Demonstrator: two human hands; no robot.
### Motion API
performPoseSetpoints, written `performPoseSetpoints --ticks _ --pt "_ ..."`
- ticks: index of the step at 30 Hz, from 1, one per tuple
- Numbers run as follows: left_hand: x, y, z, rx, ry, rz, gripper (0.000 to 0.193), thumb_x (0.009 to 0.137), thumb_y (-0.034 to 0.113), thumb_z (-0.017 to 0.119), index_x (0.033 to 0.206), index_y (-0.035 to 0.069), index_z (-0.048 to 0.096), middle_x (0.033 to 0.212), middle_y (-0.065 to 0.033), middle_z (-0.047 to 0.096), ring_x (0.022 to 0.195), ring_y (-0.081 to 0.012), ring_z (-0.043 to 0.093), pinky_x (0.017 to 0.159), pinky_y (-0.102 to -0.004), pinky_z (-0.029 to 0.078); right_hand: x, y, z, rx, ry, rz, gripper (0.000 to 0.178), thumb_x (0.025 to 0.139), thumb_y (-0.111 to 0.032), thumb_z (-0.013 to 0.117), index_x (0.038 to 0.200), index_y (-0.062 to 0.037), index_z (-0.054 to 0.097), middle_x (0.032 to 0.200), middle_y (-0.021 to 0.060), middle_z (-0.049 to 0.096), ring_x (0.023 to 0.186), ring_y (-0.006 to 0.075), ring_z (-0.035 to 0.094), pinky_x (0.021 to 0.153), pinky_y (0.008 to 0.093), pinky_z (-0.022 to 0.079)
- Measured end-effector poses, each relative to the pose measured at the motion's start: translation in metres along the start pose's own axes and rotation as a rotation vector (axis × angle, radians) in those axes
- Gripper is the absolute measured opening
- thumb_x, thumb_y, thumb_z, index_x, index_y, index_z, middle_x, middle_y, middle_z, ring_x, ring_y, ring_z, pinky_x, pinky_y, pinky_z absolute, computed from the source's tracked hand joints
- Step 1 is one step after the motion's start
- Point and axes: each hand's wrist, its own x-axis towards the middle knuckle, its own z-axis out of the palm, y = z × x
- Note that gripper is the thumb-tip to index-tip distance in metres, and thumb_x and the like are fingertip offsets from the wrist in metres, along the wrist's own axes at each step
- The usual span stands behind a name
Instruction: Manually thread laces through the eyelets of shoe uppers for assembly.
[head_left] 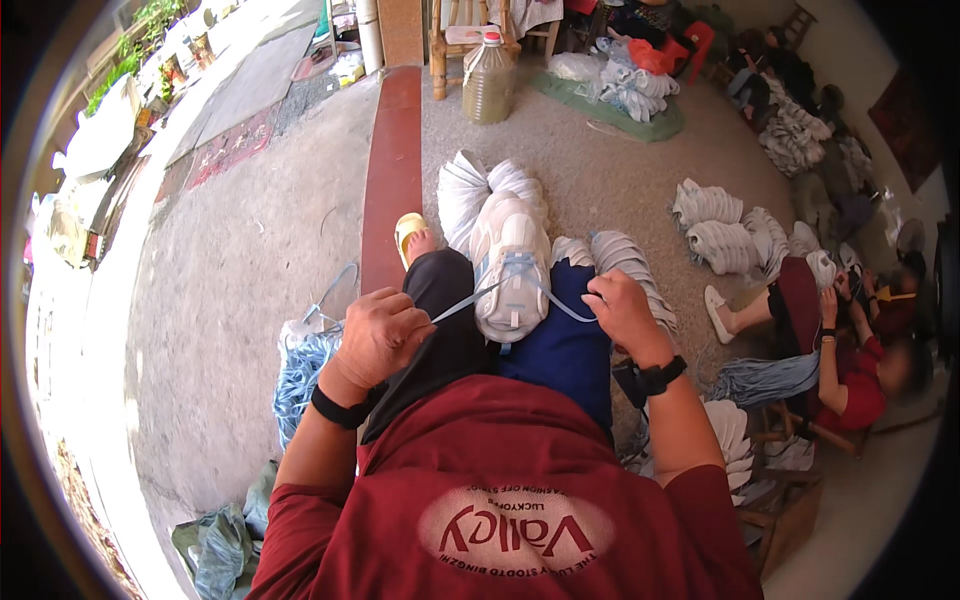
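Note:
A white and pale-blue shoe upper [513, 240] lies over my lap between my knees, its tongue end toward me. A light-blue shoelace [466, 305] runs through its top eyelets, and the two ends stretch out to either side. My left hand [384, 335] is closed in a pinch on one end, left of the shoe upper. The other end is pinched between the fingers of my right hand [622, 308], on the right. Both hands are apart from the shoe upper itself. Beyond it on the floor sits a fanned stack of white shoe uppers [463, 195].
A bundle of blue laces [300, 375] hangs by my left thigh. More stacked uppers [632, 262] stand beside my right leg. A large plastic jug [488, 82] is ahead near a bamboo chair [438, 60]. At right a seated person [850, 370] handles shoe pieces.

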Motion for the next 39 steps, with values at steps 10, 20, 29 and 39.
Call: performPoseSetpoints --ticks 10,20,29,39 --pt "-0.025 -0.011 0.013 -0.054 0.013 -0.111 0.008 0.068 0.011 0.068 0.070 0.008 0.061 0.063 -0.0063 0.053 0.062 -0.0258 0.055 0.054 -0.0370 0.045 0.047 -0.010 0.083 0.007 0.007 -0.159 0.024 0.074 -0.001 0.060 0.097 -0.0032 0.060 0.098 0.0178 0.052 0.082 0.0349 0.057 0.073 0.0387 0.049" --pt "-0.028 -0.014 0.020 -0.138 0.008 -0.089 0.006 0.067 0.008 0.067 0.071 0.009 0.062 0.063 -0.0067 0.054 0.061 -0.0262 0.056 0.055 -0.0358 0.045 0.037 -0.014 0.081 -0.040 0.027 -0.082 0.031 0.077 -0.007 0.056 0.107 -0.0063 0.058 0.098 0.0204 0.052 0.085 0.0367 0.058 0.072 0.0400 0.051" --pt "-0.030 -0.012 0.021 -0.155 0.033 -0.114 0.007 0.069 0.009 0.068 0.072 0.007 0.062 0.062 -0.0081 0.054 0.060 -0.0273 0.055 0.054 -0.0364 0.044 0.044 -0.005 0.092 0.169 0.057 0.125 0.030 0.071 -0.006 0.056 0.100 -0.0037 0.054 0.094 0.0184 0.054 0.087 0.0359 0.055 0.077 0.0407 0.047" --pt "-0.038 -0.067 0.037 -0.209 0.207 -0.641 0.015 0.074 0.016 0.071 0.076 0.004 0.064 0.071 -0.0102 0.062 0.065 -0.0237 0.061 0.058 -0.0309 0.046 0.023 -0.012 0.074 0.168 0.071 0.098 0.012 0.077 -0.011 0.060 0.085 -0.0040 0.055 0.079 0.0185 0.056 0.077 0.0377 0.056 0.065 0.0445 0.045"
